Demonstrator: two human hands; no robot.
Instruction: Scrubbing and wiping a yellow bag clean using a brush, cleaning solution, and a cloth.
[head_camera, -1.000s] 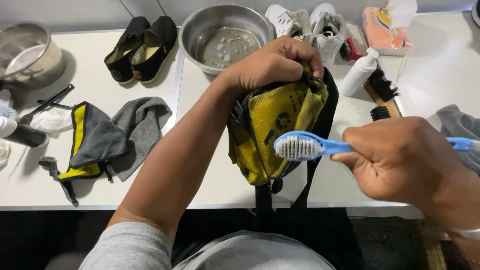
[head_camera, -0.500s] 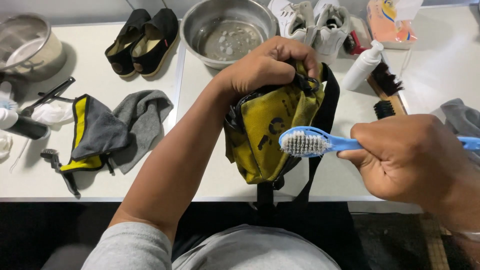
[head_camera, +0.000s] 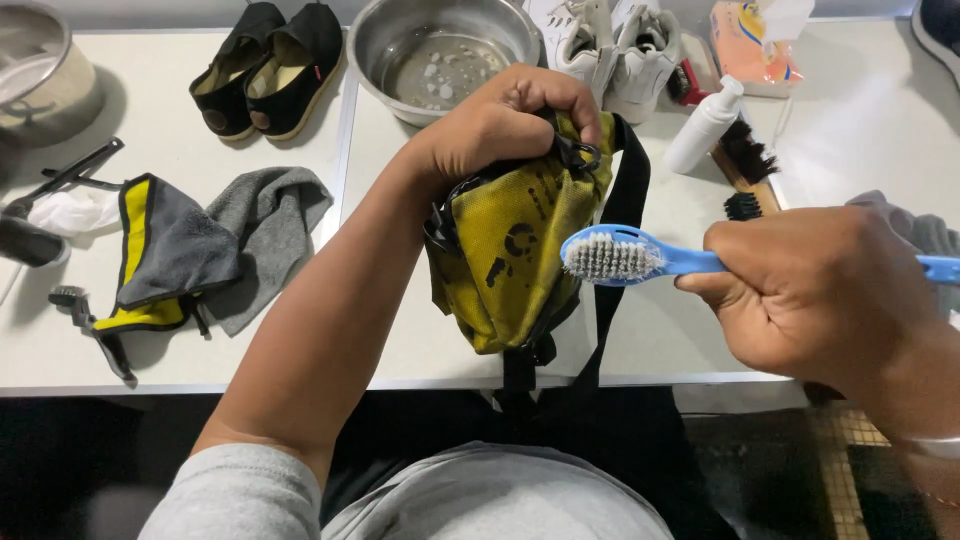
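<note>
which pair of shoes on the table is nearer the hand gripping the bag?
The white sneakers, just right of the metal bowl, almost touching the left hand holding the yellow bag. The black slip-ons sit left of the bowl, farther off.

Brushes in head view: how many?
3. A blue toothbrush in the right hand, beside the yellow bag; two dark-bristled brushes by the white bottle. Others may be hidden.

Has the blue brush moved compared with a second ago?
Yes. The blue brush has edged up toward the steel bowl, its bristles level with the middle of the yellow bag.
</note>
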